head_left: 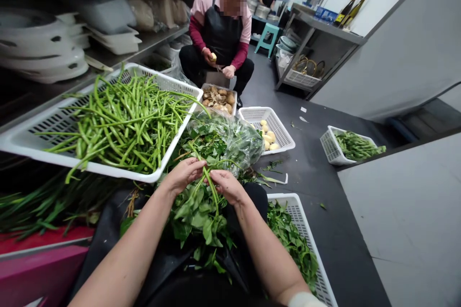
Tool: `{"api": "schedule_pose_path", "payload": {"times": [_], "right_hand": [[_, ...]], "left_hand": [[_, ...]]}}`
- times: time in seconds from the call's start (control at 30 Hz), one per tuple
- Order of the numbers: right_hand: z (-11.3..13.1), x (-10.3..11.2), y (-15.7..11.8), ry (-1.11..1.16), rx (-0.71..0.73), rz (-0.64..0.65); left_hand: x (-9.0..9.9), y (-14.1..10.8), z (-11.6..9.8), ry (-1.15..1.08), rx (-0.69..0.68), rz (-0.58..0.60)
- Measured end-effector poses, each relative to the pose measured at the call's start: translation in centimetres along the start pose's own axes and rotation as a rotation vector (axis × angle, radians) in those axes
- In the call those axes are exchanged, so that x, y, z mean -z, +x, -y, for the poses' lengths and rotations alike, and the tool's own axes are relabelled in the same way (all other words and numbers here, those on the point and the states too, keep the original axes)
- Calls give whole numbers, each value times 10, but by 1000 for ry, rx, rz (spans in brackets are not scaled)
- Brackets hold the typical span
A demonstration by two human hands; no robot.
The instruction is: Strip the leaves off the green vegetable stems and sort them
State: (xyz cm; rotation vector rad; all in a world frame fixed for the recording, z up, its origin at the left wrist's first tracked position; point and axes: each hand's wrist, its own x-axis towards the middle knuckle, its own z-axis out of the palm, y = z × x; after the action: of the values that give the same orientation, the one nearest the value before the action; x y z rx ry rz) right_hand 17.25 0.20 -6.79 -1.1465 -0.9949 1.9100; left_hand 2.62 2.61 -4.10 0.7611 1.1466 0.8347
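Note:
Between my hands are the green stems of a bunch of leafy greens (201,216), whose broad leaves hang down over my lap. My left hand (184,173) pinches the stems near the top. Just to the right, my right hand (227,186) has its fingers closed on the same stems. Beyond them lies a heap of more greens, partly under a clear plastic bag (247,141). By my right leg a white basket (301,211) holds loose leafy greens (290,235). At the left, long green stems (133,124) fill a large white basket (118,169).
A co-worker (225,24) sits ahead, holding a peeled potato (213,57) over a box of potatoes and peelings (218,100). Peeled potatoes (269,139) lie in a white basket (284,136). A basket of greens (333,151) stands right; metal shelving (144,53) runs along the left.

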Motion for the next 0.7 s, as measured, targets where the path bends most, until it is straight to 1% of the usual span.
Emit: {"api": "schedule_pose_path", "payload": {"times": [0.07,0.1,0.2,0.27,0.3,0.33,0.37,0.4,0.47,0.53,0.6,0.7], "right_hand": [[-8,-3,3,80,-55,-56],[-12,-4,5,109,-58,-97],[-18,-1,11,137,30,-259],[-15,5,11,123,118,-363],[-12,9,10,104,151,-380],[-8,13,9,77,169,-360],[-3,15,6,45,174,-305],[1,17,4,15,163,-223],[6,16,0,-42,111,-47],[7,10,-3,-86,56,62],[4,5,-6,-90,-1,74],[-1,3,-13,34,-90,32]], "left_hand": [[-1,-3,1,-5,-4,5],[-2,-4,1,-8,-5,14],[1,-7,2,-52,-4,41],[6,-9,2,-75,-13,-7],[8,-9,2,-75,-19,-43],[10,-9,1,-66,-23,-76],[10,-9,0,-51,-21,-89],[9,-8,-1,-34,-11,-76],[3,-7,-2,-9,27,-5],[-6,-5,-2,-11,60,60],[-12,-3,-1,-42,70,79],[-13,1,0,-89,52,47]]}}
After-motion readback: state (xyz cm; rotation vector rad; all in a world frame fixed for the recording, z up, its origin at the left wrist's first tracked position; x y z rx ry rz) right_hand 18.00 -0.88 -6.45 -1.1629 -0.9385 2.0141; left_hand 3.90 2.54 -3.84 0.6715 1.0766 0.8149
